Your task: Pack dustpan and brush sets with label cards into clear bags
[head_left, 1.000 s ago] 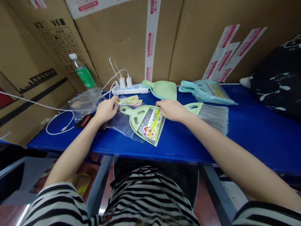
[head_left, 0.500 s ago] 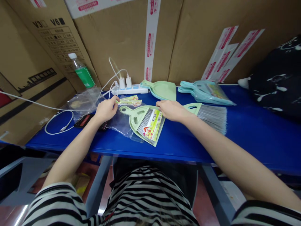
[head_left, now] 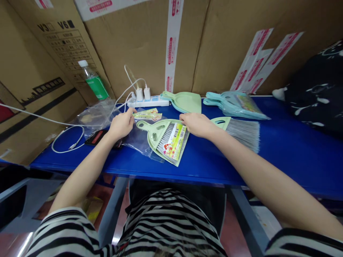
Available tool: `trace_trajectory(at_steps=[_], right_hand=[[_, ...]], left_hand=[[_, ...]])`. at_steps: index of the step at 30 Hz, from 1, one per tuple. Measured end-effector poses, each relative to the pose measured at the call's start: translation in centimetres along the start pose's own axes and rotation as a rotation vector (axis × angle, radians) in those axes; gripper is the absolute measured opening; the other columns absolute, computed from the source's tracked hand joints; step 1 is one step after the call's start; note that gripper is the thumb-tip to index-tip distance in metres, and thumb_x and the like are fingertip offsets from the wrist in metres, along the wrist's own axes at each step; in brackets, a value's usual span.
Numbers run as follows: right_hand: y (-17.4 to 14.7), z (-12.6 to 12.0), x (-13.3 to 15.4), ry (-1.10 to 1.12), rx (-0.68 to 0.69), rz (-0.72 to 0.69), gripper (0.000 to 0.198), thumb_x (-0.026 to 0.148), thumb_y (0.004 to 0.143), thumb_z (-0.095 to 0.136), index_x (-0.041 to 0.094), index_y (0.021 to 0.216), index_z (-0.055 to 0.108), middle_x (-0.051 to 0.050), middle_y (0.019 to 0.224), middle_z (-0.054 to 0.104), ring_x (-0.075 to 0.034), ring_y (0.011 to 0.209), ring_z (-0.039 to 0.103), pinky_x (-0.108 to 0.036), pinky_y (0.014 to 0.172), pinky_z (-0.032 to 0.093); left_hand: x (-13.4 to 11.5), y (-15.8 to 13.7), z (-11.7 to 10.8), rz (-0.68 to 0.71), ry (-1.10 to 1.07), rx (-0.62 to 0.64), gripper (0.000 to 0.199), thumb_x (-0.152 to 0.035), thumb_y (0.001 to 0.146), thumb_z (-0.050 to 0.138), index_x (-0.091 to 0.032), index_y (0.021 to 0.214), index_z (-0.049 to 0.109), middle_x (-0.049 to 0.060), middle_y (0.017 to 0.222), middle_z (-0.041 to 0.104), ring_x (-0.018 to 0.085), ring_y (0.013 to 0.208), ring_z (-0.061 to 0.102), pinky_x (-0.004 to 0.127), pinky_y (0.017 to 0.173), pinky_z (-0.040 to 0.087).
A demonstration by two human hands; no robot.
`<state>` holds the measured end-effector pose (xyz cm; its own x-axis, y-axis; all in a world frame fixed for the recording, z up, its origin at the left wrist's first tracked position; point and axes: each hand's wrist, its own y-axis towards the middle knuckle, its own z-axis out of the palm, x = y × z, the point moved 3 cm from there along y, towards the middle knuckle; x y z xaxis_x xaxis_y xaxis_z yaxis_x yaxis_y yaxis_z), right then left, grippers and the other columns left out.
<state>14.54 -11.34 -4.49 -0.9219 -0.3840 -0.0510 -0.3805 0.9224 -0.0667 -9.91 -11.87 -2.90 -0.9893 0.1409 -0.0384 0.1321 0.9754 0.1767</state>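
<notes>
A light green dustpan (head_left: 154, 137) lies on the blue table, its ring handle towards the left. Grey bristles and a printed card (head_left: 175, 141) show inside it. My right hand (head_left: 197, 125) is closed at the dustpan's upper right edge, the fingertips partly hidden. A clear plastic bag (head_left: 140, 142) spreads flat to the left of the dustpan and partly behind it. My left hand (head_left: 122, 124) pinches at the bag's upper edge, close to two printed labels (head_left: 147, 114). Under my right forearm lies a green hand brush (head_left: 242, 134) with grey bristles.
Behind are stacked dustpans (head_left: 187, 101), bagged blue dustpans (head_left: 237, 103) and a white power strip (head_left: 150, 101) with cables. A bottle (head_left: 95, 84) and a black flat item (head_left: 98, 137) are on the left. A dark patterned bag (head_left: 316, 89) stands right; cardboard walls the back.
</notes>
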Motion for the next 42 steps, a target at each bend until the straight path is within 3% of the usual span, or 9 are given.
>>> trace_trajectory(at_steps=[8, 19, 23, 27, 32, 38, 42], right_hand=[[0.5, 0.4, -0.6, 0.164, -0.054, -0.027, 0.020, 0.014, 0.096, 0.044, 0.018, 0.101, 0.062, -0.014, 0.105, 0.071, -0.026, 0.096, 0.066, -0.027, 0.064, 0.038], [1.3, 1.3, -1.2, 0.282, -0.139, -0.046, 0.021, 0.013, 0.093, 0.044, 0.018, 0.094, 0.064, -0.011, 0.096, 0.072, -0.024, 0.089, 0.065, -0.028, 0.068, 0.039], [1.2, 1.0, -1.1, 0.312, -0.177, -0.059, 0.023, 0.012, 0.091, 0.043, 0.018, 0.091, 0.065, -0.011, 0.095, 0.071, -0.024, 0.087, 0.064, -0.029, 0.068, 0.040], [1.0, 0.9, -1.0, 0.341, -0.214, -0.096, 0.023, 0.010, 0.087, 0.045, 0.018, 0.087, 0.066, -0.007, 0.083, 0.070, -0.020, 0.075, 0.061, -0.028, 0.064, 0.039], [1.2, 1.3, -0.7, 0.410, -0.171, -0.091, 0.021, 0.013, 0.087, 0.048, 0.018, 0.090, 0.067, -0.004, 0.073, 0.067, -0.017, 0.064, 0.056, -0.027, 0.061, 0.038], [1.6, 1.6, -0.8, 0.573, -0.149, -0.130, 0.020, 0.017, 0.088, 0.047, 0.019, 0.078, 0.064, -0.003, 0.075, 0.068, -0.016, 0.067, 0.057, -0.027, 0.064, 0.041], [1.8, 1.8, -1.2, 0.715, -0.150, -0.072, 0.019, 0.017, 0.088, 0.050, 0.020, 0.071, 0.056, -0.002, 0.074, 0.066, -0.016, 0.069, 0.057, -0.026, 0.066, 0.043]], left_hand=[[0.8, 0.3, 0.6, 0.091, -0.102, -0.039, 0.050, -0.008, 0.083, 0.034, -0.017, 0.131, 0.045, 0.009, 0.097, 0.072, 0.025, 0.095, 0.067, 0.040, 0.088, 0.052], [1.2, 0.5, 1.1, 0.134, -0.251, -0.057, 0.041, -0.013, 0.085, 0.041, -0.017, 0.124, 0.052, 0.007, 0.095, 0.069, 0.019, 0.078, 0.065, 0.033, 0.079, 0.053], [1.2, 0.5, 0.9, 0.132, -0.233, -0.062, 0.039, -0.014, 0.085, 0.042, -0.017, 0.122, 0.052, 0.007, 0.095, 0.068, 0.018, 0.076, 0.064, 0.032, 0.080, 0.052], [1.2, 0.5, 1.0, 0.091, -0.194, -0.052, 0.049, -0.013, 0.084, 0.043, -0.012, 0.132, 0.043, 0.008, 0.095, 0.068, 0.018, 0.072, 0.064, 0.035, 0.082, 0.052], [1.3, 0.6, 1.4, 0.083, -0.184, 0.002, 0.053, -0.013, 0.082, 0.046, -0.012, 0.134, 0.040, 0.006, 0.092, 0.069, 0.018, 0.075, 0.065, 0.032, 0.081, 0.052], [1.2, 0.6, 1.4, 0.065, -0.125, 0.031, 0.052, -0.012, 0.082, 0.044, -0.013, 0.134, 0.045, 0.007, 0.095, 0.069, 0.020, 0.080, 0.066, 0.033, 0.083, 0.052], [1.0, 0.5, 1.3, 0.077, -0.092, 0.023, 0.051, -0.013, 0.083, 0.041, -0.013, 0.134, 0.045, 0.008, 0.094, 0.069, 0.023, 0.081, 0.066, 0.036, 0.083, 0.052]])
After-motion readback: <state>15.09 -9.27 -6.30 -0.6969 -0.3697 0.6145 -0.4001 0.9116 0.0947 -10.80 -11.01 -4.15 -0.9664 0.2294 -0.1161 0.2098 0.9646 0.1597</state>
